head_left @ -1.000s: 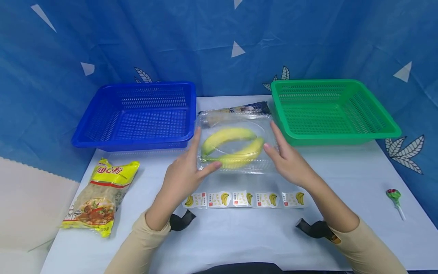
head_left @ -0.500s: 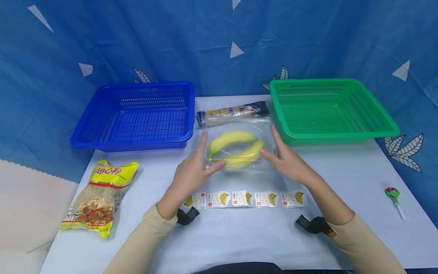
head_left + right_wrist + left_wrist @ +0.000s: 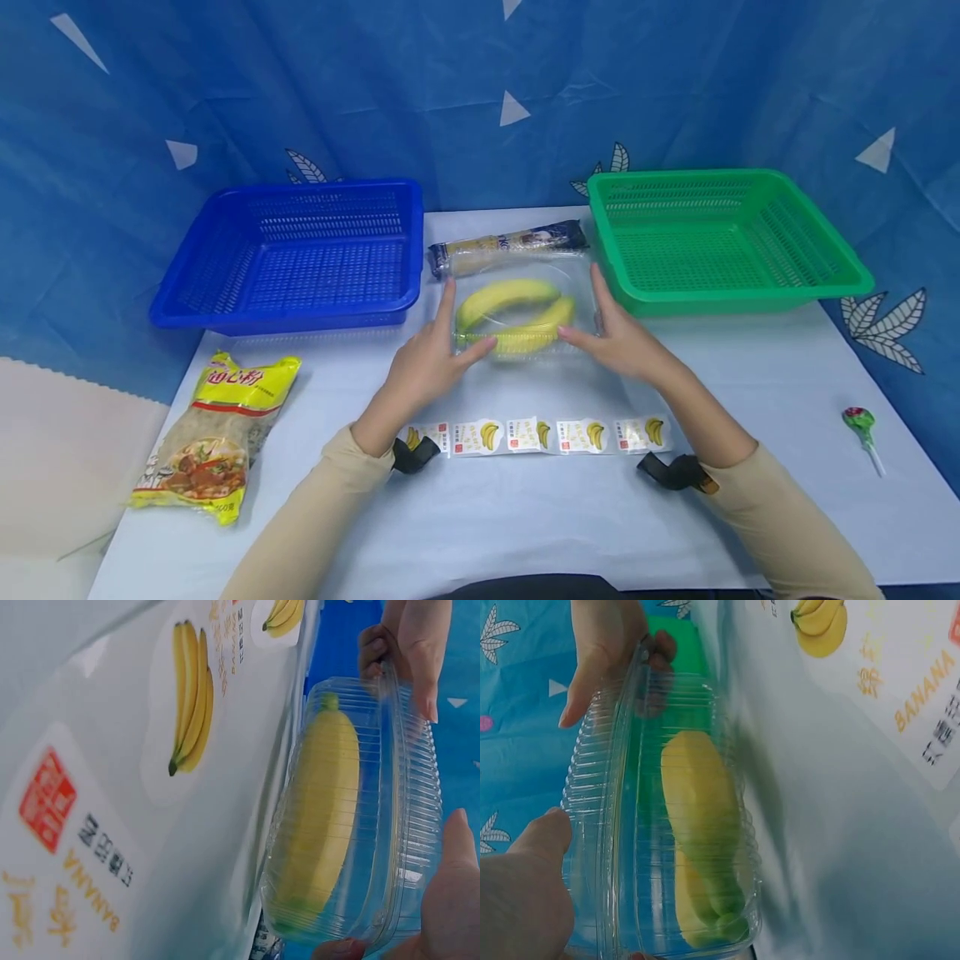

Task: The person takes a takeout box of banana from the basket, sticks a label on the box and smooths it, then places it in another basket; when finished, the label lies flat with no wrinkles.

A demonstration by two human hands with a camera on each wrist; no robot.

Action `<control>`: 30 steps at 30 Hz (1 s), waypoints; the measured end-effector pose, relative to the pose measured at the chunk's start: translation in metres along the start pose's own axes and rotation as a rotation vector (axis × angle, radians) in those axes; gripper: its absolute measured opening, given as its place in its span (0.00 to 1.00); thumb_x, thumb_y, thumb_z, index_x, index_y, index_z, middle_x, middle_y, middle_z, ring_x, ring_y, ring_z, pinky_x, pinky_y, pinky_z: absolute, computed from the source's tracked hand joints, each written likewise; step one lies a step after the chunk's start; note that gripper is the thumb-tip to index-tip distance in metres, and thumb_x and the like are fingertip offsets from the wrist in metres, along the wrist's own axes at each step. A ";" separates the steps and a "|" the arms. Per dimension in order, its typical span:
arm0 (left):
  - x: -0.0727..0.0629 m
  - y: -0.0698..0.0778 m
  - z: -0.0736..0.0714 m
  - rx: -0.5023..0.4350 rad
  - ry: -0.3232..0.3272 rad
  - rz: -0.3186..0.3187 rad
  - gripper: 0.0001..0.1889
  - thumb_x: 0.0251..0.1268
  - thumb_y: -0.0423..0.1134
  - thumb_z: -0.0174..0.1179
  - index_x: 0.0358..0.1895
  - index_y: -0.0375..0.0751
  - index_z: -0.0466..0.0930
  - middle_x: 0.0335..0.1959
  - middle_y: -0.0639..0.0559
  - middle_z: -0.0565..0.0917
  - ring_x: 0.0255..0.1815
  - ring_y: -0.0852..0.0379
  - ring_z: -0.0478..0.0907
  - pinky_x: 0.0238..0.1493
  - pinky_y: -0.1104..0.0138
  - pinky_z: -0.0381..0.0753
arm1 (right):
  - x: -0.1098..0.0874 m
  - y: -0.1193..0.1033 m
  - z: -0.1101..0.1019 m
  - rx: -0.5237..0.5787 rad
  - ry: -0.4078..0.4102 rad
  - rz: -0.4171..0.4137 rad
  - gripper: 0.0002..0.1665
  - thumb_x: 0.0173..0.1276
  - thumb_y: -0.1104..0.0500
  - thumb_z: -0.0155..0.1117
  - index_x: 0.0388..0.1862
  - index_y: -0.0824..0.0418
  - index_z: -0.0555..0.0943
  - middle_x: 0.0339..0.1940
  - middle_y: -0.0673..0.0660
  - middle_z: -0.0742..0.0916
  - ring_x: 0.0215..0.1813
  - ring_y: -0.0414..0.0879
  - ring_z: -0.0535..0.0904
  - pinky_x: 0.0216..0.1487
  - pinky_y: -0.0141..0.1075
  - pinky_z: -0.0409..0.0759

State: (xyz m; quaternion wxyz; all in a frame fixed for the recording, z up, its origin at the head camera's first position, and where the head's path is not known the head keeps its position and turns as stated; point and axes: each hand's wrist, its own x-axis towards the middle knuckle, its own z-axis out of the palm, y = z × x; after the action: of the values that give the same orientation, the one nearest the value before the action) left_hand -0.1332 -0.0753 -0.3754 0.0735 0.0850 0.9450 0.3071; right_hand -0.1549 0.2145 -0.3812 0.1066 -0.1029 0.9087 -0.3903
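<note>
A clear plastic clamshell box [image 3: 583,279], lid down, is held level over the middle of the table. Inside lie two yellow bananas [image 3: 510,293] with green ends. My left hand [image 3: 423,362] grips its left end, thumb at the lid's near edge. At the opposite end my right hand [image 3: 630,342] grips it the same way. In the left wrist view, the other hand's fingers [image 3: 660,656] curl beneath the box's rim. A strip of several banana labels [image 3: 480,437] lies on the table nearer to me.
A blue basket [image 3: 285,321] stands back left, a green basket [image 3: 735,297] back right. Between them, partly behind the box, lies a long wrapped packet [image 3: 543,237]. A yellow food bag [image 3: 206,454] is at left, a lollipop [image 3: 860,423] at far right.
The box has moved slightly away from me and looks smaller, uncovering more of the long packet. My left hand has shifted right and away with it; both hands keep their grip.
</note>
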 end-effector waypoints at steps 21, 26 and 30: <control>0.022 -0.009 -0.001 -0.014 -0.003 -0.018 0.55 0.63 0.73 0.52 0.79 0.65 0.21 0.78 0.41 0.60 0.64 0.33 0.75 0.47 0.44 0.81 | 0.022 0.007 0.006 0.105 0.027 -0.027 0.61 0.72 0.40 0.60 0.79 0.42 0.23 0.82 0.48 0.33 0.83 0.60 0.38 0.78 0.60 0.47; 0.024 -0.011 0.001 -0.021 0.007 -0.022 0.55 0.63 0.72 0.52 0.79 0.64 0.22 0.78 0.42 0.59 0.61 0.32 0.77 0.44 0.45 0.81 | 0.027 0.012 0.007 0.154 0.012 -0.016 0.61 0.72 0.43 0.61 0.80 0.43 0.24 0.82 0.47 0.33 0.83 0.57 0.34 0.79 0.61 0.44; 0.025 -0.013 0.003 -0.025 0.020 -0.028 0.54 0.63 0.73 0.52 0.79 0.66 0.23 0.77 0.41 0.61 0.58 0.32 0.79 0.43 0.46 0.81 | 0.029 0.015 0.008 0.168 0.019 -0.018 0.60 0.73 0.44 0.61 0.80 0.43 0.25 0.82 0.45 0.34 0.83 0.55 0.32 0.79 0.62 0.41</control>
State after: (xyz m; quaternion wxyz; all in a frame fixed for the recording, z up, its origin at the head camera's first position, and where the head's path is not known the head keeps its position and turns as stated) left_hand -0.1586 -0.0785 -0.3877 0.0693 0.0680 0.9429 0.3187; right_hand -0.1815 0.2110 -0.4006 0.1026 -0.0978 0.8727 -0.4671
